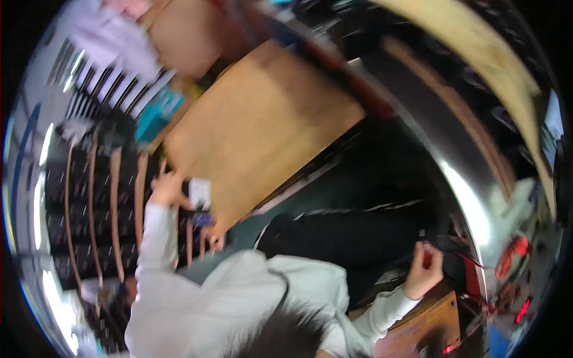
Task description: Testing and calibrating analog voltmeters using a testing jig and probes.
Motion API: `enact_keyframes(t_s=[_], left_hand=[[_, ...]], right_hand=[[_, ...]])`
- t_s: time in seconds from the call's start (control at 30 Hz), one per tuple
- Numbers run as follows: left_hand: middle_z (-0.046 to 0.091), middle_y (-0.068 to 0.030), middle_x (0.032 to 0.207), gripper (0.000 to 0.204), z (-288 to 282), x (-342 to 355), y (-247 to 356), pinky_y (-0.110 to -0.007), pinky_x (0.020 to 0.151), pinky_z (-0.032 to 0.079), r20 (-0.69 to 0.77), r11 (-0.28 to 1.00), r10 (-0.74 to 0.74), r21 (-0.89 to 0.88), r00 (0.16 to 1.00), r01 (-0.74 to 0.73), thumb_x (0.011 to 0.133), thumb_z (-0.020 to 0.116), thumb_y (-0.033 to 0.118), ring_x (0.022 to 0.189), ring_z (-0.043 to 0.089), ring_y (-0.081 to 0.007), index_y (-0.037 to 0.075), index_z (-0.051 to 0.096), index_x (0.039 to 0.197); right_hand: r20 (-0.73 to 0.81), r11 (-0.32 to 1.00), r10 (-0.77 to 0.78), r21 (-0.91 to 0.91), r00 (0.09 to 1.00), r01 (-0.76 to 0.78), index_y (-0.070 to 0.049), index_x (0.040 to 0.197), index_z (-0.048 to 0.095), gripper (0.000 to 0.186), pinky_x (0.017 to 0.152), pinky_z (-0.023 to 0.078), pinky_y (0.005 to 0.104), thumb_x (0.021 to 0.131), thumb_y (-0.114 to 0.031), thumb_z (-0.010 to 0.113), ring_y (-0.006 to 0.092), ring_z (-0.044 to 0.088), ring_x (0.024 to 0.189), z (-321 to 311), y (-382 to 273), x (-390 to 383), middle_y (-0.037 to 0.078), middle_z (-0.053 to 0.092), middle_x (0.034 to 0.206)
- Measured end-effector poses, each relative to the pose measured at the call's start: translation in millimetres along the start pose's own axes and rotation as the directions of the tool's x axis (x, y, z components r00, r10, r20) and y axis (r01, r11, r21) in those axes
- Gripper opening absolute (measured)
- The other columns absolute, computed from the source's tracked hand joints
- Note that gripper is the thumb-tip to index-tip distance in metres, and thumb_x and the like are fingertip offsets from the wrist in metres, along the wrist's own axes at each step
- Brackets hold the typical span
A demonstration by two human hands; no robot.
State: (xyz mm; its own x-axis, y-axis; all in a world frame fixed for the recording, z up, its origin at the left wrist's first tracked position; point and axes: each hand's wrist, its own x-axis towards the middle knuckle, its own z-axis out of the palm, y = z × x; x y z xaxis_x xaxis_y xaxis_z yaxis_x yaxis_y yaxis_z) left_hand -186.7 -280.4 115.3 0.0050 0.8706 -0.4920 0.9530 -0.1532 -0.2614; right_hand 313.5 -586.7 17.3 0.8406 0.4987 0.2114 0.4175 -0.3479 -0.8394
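My left hand [169, 190] reaches to the near-left corner of a tan board [256, 125], beside rows of black parts. A small white square piece [200, 194] lies right next to its fingers, with a dark bit between. Blur hides whether these fingers grip anything. On the right, my right hand [425, 272] is raised, its thumb and fingers pinched around a small dark-tipped piece [424, 236]. Red shows between those fingers. A thin dark cable [456, 253] runs close by; whether it joins the piece is unclear.
Black parts [80, 215] stand in rows between tan strips on the left. A teal box [158, 114] sits behind them. A shiny metal edge [450, 173] curves down the right side, near red-handled items [512, 256] and a wooden box [427, 325]. Another person's pale clothing [113, 39] shows at upper left.
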Motion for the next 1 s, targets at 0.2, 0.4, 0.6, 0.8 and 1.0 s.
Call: enact_keyframes(t_s=[0.2, 0.4, 0.6, 0.8, 1.0], left_hand=[[0.054, -0.0192, 0.143, 0.083, -101.1, 31.1, 168.2, -0.046, 0.115, 0.036, -0.775, 0.665, 0.483, 0.023, 0.407, -0.746, 0.073, 0.082, 0.006, 0.137, 0.046, -0.0385, 0.002, 0.044, 0.147], [0.053, -0.0194, 0.146, 0.077, -247.3, -71.3, 448.5, -0.043, 0.115, 0.037, -0.894, -0.091, 0.310, 0.312, -0.324, -0.946, 0.075, 0.084, 0.009, 0.139, 0.046, -0.0340, 0.007, 0.051, 0.145], [0.038, -0.0327, 0.150, 0.137, -327.0, -42.2, 613.2, -0.042, 0.121, 0.027, -0.771, -0.257, 0.635, -0.150, -0.050, -0.955, 0.066, 0.092, 0.039, 0.144, 0.037, -0.0380, -0.009, 0.000, 0.156], [0.056, -0.0231, 0.131, 0.101, -228.3, -98.3, 561.4, -0.046, 0.098, 0.048, -0.907, -0.386, 0.323, 0.134, -0.270, -0.913, 0.066, 0.089, 0.020, 0.117, 0.058, -0.0420, 0.005, 0.034, 0.150], [0.055, -0.0178, 0.137, 0.093, -147.0, -60.0, 498.2, -0.038, 0.106, 0.045, -0.765, -0.510, 0.612, -0.187, -0.202, -0.839, 0.067, 0.089, 0.014, 0.128, 0.056, -0.0320, 0.005, 0.043, 0.148]], right_hand=[[-0.025, 0.995, 0.025, -0.094, 0.999, -0.028, -0.005, 0.086, 0.074, 0.015, 0.061, 0.053, 0.0340, 0.078, -0.013, 0.084, 0.0255, 0.068, 0.066, 13.9, -10.3, -25.6, 0.012, 0.072, 0.078], [-0.116, 0.977, -0.117, -0.191, 0.986, 0.093, -0.008, 0.089, 0.075, 0.019, 0.061, 0.054, 0.0336, 0.078, -0.020, 0.084, 0.0247, 0.068, 0.065, -10.2, -40.7, -37.1, 0.008, 0.070, 0.075], [-0.135, 0.989, -0.024, -0.145, 0.991, 0.004, -0.003, 0.091, 0.075, 0.021, 0.057, 0.052, 0.0302, 0.077, -0.013, 0.086, 0.0236, 0.067, 0.061, -10.4, -43.2, -59.1, 0.011, 0.069, 0.072], [-0.193, 0.972, 0.095, -0.193, 0.977, -0.133, -0.005, 0.091, 0.074, 0.019, 0.060, 0.053, 0.0342, 0.079, -0.016, 0.083, 0.0261, 0.068, 0.066, -15.7, -14.8, -72.0, 0.010, 0.070, 0.075], [-0.264, 0.988, 0.114, -0.066, 0.958, -0.136, -0.002, 0.090, 0.071, 0.021, 0.061, 0.051, 0.0294, 0.076, -0.008, 0.085, 0.0200, 0.064, 0.066, -19.6, -30.1, -49.3, 0.011, 0.068, 0.079]])
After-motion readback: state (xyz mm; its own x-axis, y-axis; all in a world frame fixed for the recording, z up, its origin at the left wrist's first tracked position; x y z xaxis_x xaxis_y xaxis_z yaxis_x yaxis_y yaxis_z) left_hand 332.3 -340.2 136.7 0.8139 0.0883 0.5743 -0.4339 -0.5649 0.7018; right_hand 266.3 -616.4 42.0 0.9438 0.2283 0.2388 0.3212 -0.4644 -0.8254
